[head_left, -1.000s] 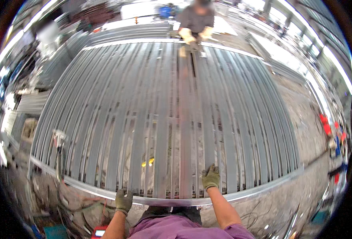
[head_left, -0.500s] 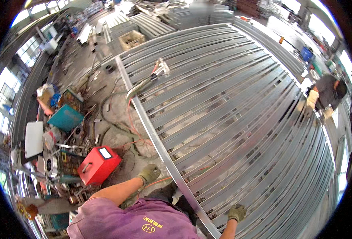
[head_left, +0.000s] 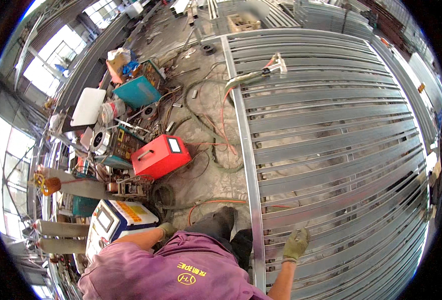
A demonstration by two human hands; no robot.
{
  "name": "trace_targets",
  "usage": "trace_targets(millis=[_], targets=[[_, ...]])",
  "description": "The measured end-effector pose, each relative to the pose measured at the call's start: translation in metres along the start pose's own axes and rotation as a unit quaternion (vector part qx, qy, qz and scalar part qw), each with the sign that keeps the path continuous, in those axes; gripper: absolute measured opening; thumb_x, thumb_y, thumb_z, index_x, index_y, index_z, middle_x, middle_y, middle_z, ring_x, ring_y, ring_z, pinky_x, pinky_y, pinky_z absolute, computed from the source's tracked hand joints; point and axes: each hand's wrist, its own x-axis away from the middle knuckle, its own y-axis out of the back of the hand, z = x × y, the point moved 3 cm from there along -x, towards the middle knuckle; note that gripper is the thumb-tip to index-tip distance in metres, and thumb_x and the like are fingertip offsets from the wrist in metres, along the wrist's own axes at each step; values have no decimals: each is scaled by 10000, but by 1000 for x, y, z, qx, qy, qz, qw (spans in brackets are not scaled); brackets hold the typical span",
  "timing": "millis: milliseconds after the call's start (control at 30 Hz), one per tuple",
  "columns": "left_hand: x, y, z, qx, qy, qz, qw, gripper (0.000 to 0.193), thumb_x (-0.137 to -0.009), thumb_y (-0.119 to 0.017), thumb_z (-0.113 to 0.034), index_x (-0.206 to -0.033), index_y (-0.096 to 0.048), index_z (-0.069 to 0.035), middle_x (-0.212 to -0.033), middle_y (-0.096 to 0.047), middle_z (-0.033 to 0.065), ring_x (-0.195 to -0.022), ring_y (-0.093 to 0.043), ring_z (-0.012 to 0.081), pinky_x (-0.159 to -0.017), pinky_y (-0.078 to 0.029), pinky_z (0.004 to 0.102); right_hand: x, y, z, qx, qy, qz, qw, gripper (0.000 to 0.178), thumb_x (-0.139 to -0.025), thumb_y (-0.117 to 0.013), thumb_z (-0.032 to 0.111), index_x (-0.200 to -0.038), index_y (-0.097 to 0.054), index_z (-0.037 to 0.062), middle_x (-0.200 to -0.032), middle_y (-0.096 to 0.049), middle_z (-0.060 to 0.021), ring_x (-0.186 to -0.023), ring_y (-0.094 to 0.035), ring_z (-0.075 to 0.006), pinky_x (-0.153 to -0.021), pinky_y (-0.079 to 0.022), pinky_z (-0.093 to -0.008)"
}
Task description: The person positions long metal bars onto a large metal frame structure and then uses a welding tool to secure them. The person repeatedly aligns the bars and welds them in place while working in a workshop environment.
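My right hand [head_left: 296,244], in a dull green work glove, hangs over the near left part of a big panel of long grey metal slats [head_left: 331,170]. Its fingers are loosely bent and somewhat apart, with nothing seen in them. Low at my left side, my left hand [head_left: 167,230] wears the same kind of glove; its fingers are mostly hidden. It is nearest to a white and blue machine [head_left: 118,220] with a small screen. A welding gun [head_left: 277,65] rests on the panel's far left corner, its hose running over the frame edge.
A red box-shaped machine [head_left: 161,156] stands on the floor at left. Behind it are a teal machine [head_left: 137,92] and scattered clutter. Hoses and an orange cable [head_left: 216,201] cross the concrete. Gas cylinders [head_left: 61,228] lie toward the left rim.
My view has swung left, bringing the white and blue machine in and most of the co-worker out at right. My left hand has drawn back toward my side. The right stays over the slats.
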Motion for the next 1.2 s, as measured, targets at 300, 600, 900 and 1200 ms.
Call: trace_targets(millis=[300, 600, 900, 1200], targets=[[-10, 33, -4, 398, 169, 14, 902, 444, -1038, -511, -358, -1293, -664, -29, -1337, -682, 194, -1182, -674, 355, -990, -513, 443, 21, -50, 101, 65, 85, 65, 992, 397, -933, -693, 205, -1236, -657, -48, -1291, -644, -271, -1235, -591, -442, -1083, -456, -523], [-1, -69, 104, 562, 202, -226, 769, 287, -950, -669, -281, -1049, -799, -45, -939, -785, 112, -905, -735, 305, -780, -551, 391, 51, -132, 144, 331, -16, 127, 935, 739, -905, -680, 432, -1423, -509, -67, -1526, -454, -291, -1425, -413, -462, -1182, -363, -540], [50, -97, 100, 854, 306, -208, 365, 362, -941, -733, -320, -1004, -765, 36, -816, -722, 62, -728, -634, 187, -667, -488, 362, 26, -147, 150, 377, -44, 167, 910, 638, -898, -722, 390, -1312, -566, -70, -1418, -529, -301, -1373, -469, -464, -1176, -377, -514], [6, -114, 96, 813, 157, -225, 513, 248, -960, -693, -294, -981, -704, -47, -822, -663, 40, -730, -619, 203, -654, -493, 401, 28, -153, 145, 415, -49, 182, 890, 648, -896, -711, 395, -1322, -550, -67, -1438, -526, -288, -1386, -464, -452, -1181, -370, -514]])
